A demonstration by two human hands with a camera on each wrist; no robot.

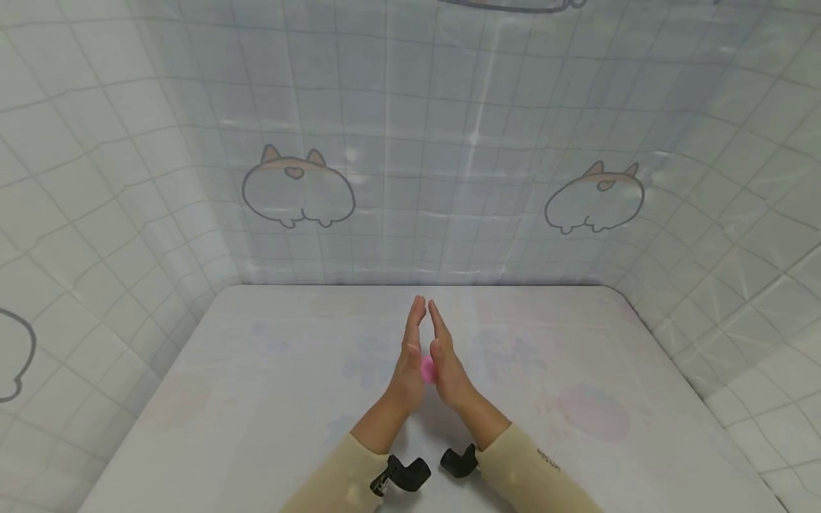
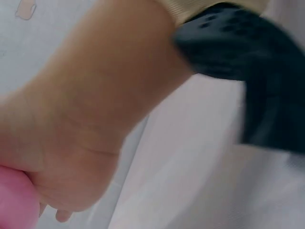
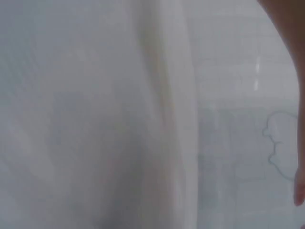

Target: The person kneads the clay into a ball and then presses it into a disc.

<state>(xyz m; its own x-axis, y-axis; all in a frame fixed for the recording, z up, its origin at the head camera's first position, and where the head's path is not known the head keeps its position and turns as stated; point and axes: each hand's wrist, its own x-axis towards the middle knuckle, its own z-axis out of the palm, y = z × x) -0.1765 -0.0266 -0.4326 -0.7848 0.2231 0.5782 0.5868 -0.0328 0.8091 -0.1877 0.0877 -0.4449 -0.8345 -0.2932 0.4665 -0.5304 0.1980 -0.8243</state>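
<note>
sandwiching the pink lump (image 1: 428, 369) between left hand (image 1: 408, 363) and right hand (image 1: 447, 365) with facing palms and straight fingers; best to press evenly to avoid squashing it; over the table (image 1: 256, 399), midway between side edges, short of the far edge.

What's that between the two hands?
A rounded pink thing sits between the left hand and the right hand, as the head view shows; exactly what it is, I can't tell.

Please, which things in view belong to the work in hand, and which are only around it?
In the work:
- pink piece, between the palms
- left hand
- right hand

Only around it:
- white table
- grid-patterned sheeting
- black wrist devices
- beige sleeves
</note>
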